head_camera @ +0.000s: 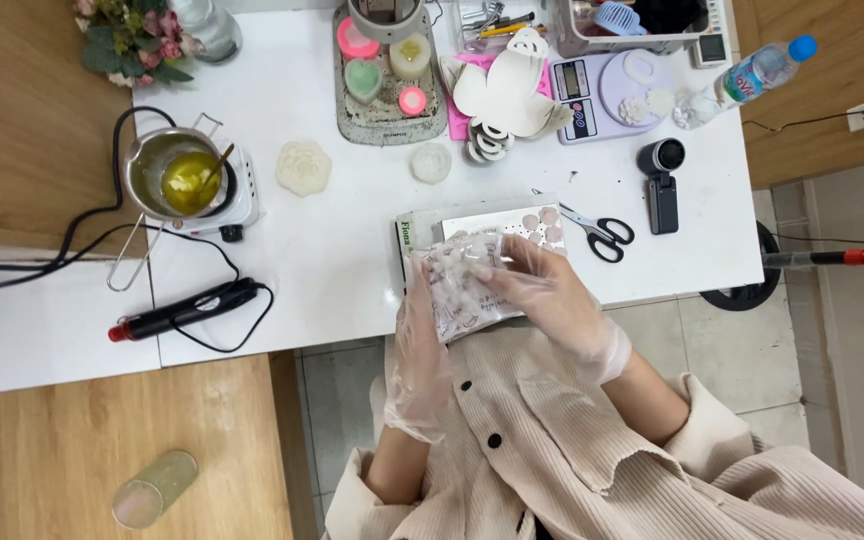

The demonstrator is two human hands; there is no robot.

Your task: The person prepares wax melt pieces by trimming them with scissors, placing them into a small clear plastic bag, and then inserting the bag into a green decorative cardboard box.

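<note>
Fingers of both hands pinch clear bag.

Held small clear plastic bag in my gloved hands, above near edge of white table. Bag crinkled, printed with small pale pink motifs, tilted, lower end toward me. Whitish pieces showed through it; exact kind unclear. Left hand gripped bag's left side; right hand pinched its upper part with fingertips.
</note>
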